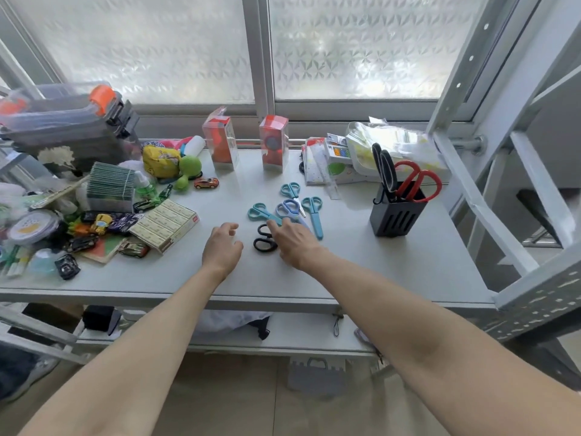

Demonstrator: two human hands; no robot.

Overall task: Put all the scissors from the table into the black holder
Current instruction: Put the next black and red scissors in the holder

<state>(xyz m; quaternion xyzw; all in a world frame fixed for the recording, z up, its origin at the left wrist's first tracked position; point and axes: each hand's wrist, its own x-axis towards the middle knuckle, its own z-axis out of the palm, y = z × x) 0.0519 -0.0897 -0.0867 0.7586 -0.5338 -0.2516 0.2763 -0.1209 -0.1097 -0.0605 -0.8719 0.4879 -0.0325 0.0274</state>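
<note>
Several scissors lie at the table's middle: three teal pairs (290,190) (260,212) (314,212), one blue pair (287,209) and a black pair (264,240) nearest me. My right hand (294,240) lies flat over the black pair's blades, fingers stretched toward the left teal pair; only the black handles show. My left hand (221,243) hovers just left of the black handles, fingers loosely bent, holding nothing. The black holder (396,217) stands at the right with black scissors (385,168) and red scissors (419,180) upright in it.
Toy cars, boxes and a staple box (165,226) crowd the table's left side. Two clear red boxes (273,143) stand at the back. Stationery packs (339,162) lie behind the holder. A metal shelf frame (503,184) rises at the right.
</note>
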